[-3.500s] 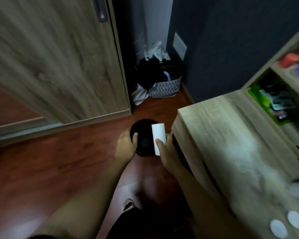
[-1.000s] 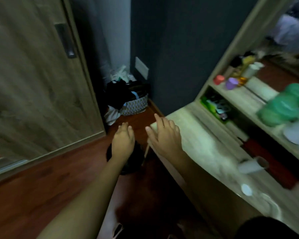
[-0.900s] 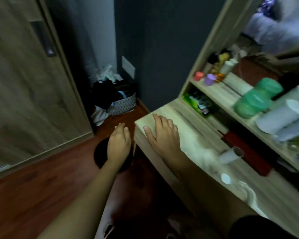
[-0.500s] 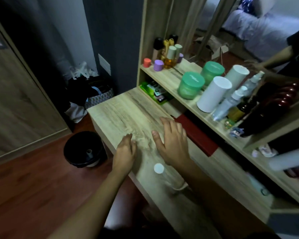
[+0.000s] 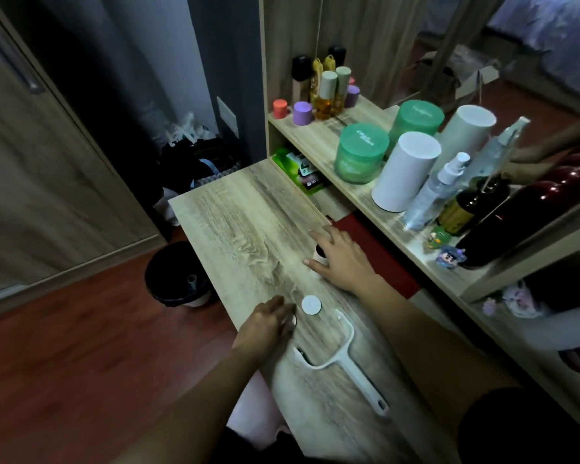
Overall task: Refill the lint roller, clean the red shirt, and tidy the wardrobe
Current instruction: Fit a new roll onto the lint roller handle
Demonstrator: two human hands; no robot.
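- Our right hand (image 5: 340, 261) closes loosely over the new refill roll (image 5: 319, 254) on the table (image 5: 235, 222); we judge it may roll away if the hold slips.
- Our left hand (image 5: 265, 326) rests curled near a white end cap (image 5: 311, 304); whether it holds a second cap we cannot tell, and brushing one could knock it off the edge.
- The empty lint roller frame (image 5: 342, 353) lies just right of the left hand.
- The black bin (image 5: 176, 274), left of both hands, holds a spent core.
- No red shirt is visible.
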